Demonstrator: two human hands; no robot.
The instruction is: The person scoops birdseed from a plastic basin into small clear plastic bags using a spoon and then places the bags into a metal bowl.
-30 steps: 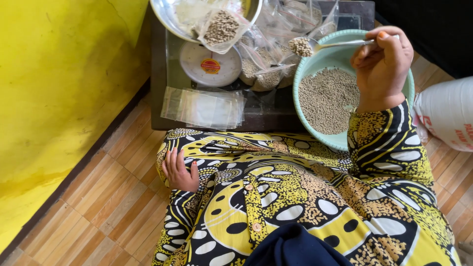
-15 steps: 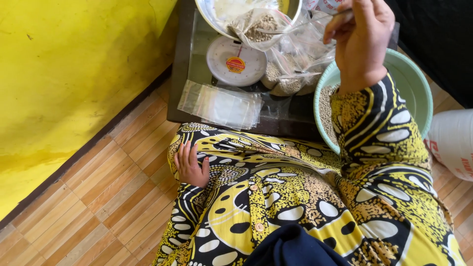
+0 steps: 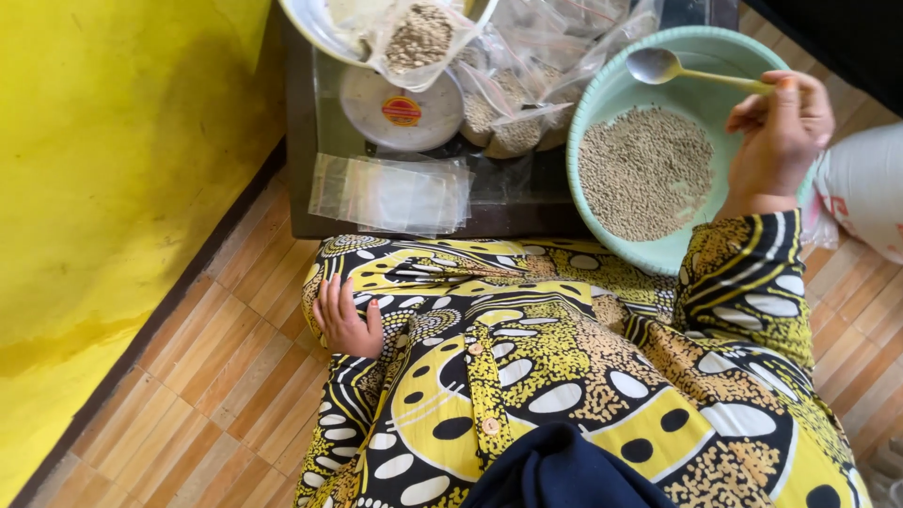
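So the right hand (image 3: 779, 132) is pinching the handle end of a spoon (image 3: 701, 73) between thumb and fingers – a metal bowl on a pale yellowish handle. The spoon sticks out to the left of the hand and its empty bowl hangs over the far inner wall of a teal basin (image 3: 602, 103), above the heap of small greyish-brown grains (image 3: 645, 171) in it. The grains sit below and to the left of the hand, not touching the spoon as far as I can see.

The left hand (image 3: 344, 320) isn't holding anything – it lies loosely curled on the lap, on the yellow, black and white patterned dress (image 3: 564, 376), well apart from the basin.

Left of the basin, on a dark low table (image 3: 301, 188), there's a little pile of filled clear bags (image 3: 499, 118), and one more filled bag (image 3: 419, 38) sits in the steel pan (image 3: 315, 28) of a kitchen scale with a white dial (image 3: 400, 99). A stack of empty clear bags (image 3: 390, 193) lies at the table's near edge, between the scale and the left hand. A white sack (image 3: 865, 193) sits just right of the basin.
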